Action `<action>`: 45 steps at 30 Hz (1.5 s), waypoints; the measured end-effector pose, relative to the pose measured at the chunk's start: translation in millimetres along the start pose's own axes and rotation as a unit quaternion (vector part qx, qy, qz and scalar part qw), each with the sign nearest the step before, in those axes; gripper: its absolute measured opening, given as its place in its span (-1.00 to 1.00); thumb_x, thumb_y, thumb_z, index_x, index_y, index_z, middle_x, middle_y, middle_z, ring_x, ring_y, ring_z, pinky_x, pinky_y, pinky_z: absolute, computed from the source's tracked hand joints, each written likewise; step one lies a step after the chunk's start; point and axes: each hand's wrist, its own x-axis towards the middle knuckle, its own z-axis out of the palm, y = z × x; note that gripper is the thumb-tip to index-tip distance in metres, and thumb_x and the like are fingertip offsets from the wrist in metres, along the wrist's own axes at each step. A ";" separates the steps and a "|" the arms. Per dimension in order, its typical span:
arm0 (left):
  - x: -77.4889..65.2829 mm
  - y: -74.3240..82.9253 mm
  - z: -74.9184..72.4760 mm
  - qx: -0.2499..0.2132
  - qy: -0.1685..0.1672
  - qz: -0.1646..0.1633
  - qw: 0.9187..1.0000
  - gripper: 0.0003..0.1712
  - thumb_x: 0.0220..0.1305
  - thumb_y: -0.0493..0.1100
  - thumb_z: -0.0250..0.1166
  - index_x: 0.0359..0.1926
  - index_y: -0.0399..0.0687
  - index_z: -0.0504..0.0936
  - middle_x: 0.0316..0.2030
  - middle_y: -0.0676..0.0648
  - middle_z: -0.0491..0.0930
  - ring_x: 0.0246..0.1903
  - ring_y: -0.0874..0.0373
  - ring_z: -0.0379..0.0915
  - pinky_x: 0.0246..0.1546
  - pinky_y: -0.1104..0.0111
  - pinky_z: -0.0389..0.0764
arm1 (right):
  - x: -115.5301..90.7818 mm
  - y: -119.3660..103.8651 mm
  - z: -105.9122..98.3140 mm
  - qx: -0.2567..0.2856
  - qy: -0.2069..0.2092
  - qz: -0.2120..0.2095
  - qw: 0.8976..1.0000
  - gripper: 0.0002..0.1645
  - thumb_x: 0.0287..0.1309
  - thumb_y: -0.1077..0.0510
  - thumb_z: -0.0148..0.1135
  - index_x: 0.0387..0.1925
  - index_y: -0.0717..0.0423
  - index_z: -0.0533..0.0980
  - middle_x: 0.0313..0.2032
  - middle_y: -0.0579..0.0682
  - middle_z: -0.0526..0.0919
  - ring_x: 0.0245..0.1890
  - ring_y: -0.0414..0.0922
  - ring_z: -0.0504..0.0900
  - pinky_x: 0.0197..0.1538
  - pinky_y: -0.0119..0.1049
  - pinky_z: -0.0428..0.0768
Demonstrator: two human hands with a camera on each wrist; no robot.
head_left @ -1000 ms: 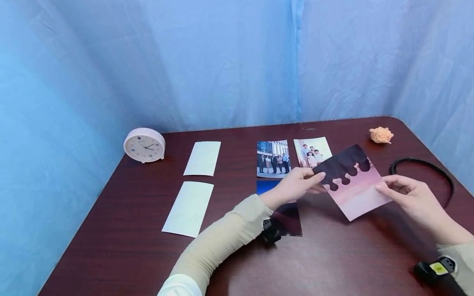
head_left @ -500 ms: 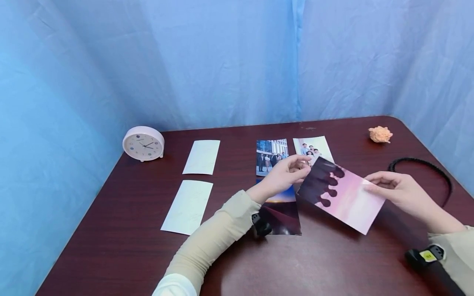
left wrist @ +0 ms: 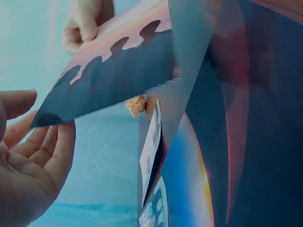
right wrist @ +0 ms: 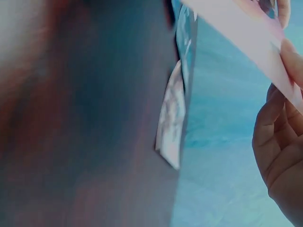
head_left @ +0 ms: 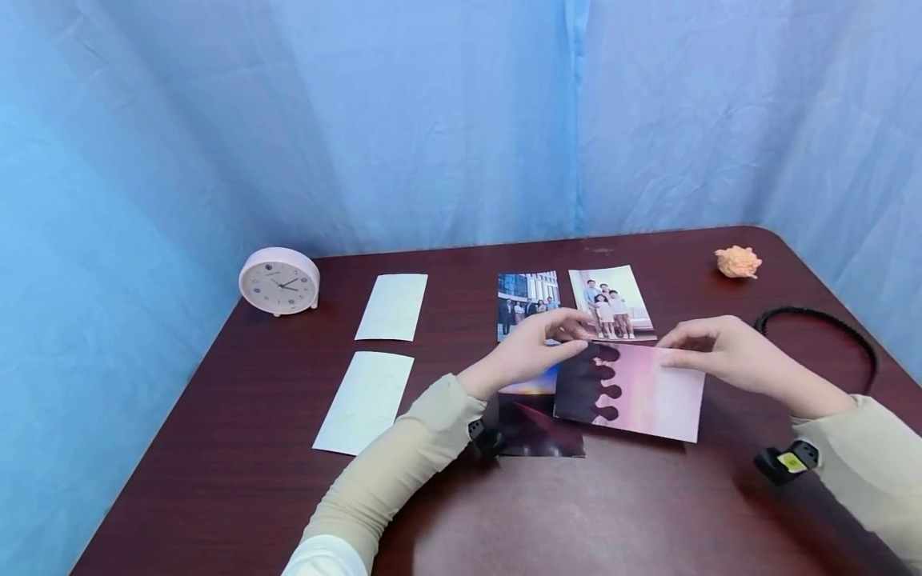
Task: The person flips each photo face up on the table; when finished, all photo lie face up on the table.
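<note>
A photo point(head_left: 648, 392) with dark rounded silhouettes against a pink sky is held sideways, slightly above the table. My right hand point(head_left: 735, 356) pinches its upper right edge, thumb in front and fingers behind. At its upper left corner is my left hand point(head_left: 529, 348); in the left wrist view the thumb stands apart from the photo point(left wrist: 118, 71), while the fingers point(left wrist: 61, 151) reach behind the corner. Partly beneath lies a blue and dark photo point(head_left: 540, 432). Behind are a photo of people in office clothes point(head_left: 529, 288) and a family photo point(head_left: 612, 304).
Two white sheets point(head_left: 392, 308) lie to the left on the dark wooden table point(head_left: 238, 480). A round clock point(head_left: 279, 280) stands at the back left. An orange crumpled ball point(head_left: 738, 262) and a black headband point(head_left: 828, 320) are at the right. Blue curtains point(head_left: 432, 120) surround the table.
The photo with silhouettes has turned from tilted to nearly level and moved left and down, uncovering the family photo. My left hand has loosened its grip on the corner; both hands shifted left.
</note>
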 end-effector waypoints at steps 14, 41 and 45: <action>-15.0 7.4 8.4 0.184 -0.065 0.027 0.980 -0.70 0.28 -0.17 0.24 0.03 -0.01 0.63 -0.20 0.05 0.67 -0.26 0.34 0.51 -0.25 0.61 0.46 | 22.9 -27.5 5.6 -0.018 -0.009 -0.106 0.994 -0.80 -0.09 0.24 0.45 -0.39 -0.10 0.66 -0.44 -0.28 0.66 -0.50 -0.43 0.45 -0.49 -0.45 0.43; -22.4 -17.8 12.8 -0.094 0.191 -0.047 0.976 -0.78 0.23 -0.33 0.25 -0.10 -0.30 0.59 -0.30 -0.23 0.60 -0.36 0.09 0.59 -0.32 0.57 0.54 | 5.1 -7.9 9.0 0.165 0.190 0.021 0.967 -0.50 0.13 0.33 0.25 0.09 -0.06 0.44 -0.28 -0.38 0.57 -0.26 -0.50 0.56 -0.20 -0.72 0.45; -21.5 -19.7 15.7 -0.116 0.220 -0.052 0.967 -0.79 0.22 -0.31 0.27 -0.11 -0.30 0.59 -0.32 -0.22 0.59 -0.40 0.18 0.55 -0.36 0.59 0.50 | 2.6 -7.4 19.9 0.218 0.159 -0.002 0.963 -0.55 0.20 0.36 0.16 0.08 -0.07 0.43 -0.30 -0.31 0.59 -0.30 -0.45 0.61 -0.22 -0.62 0.55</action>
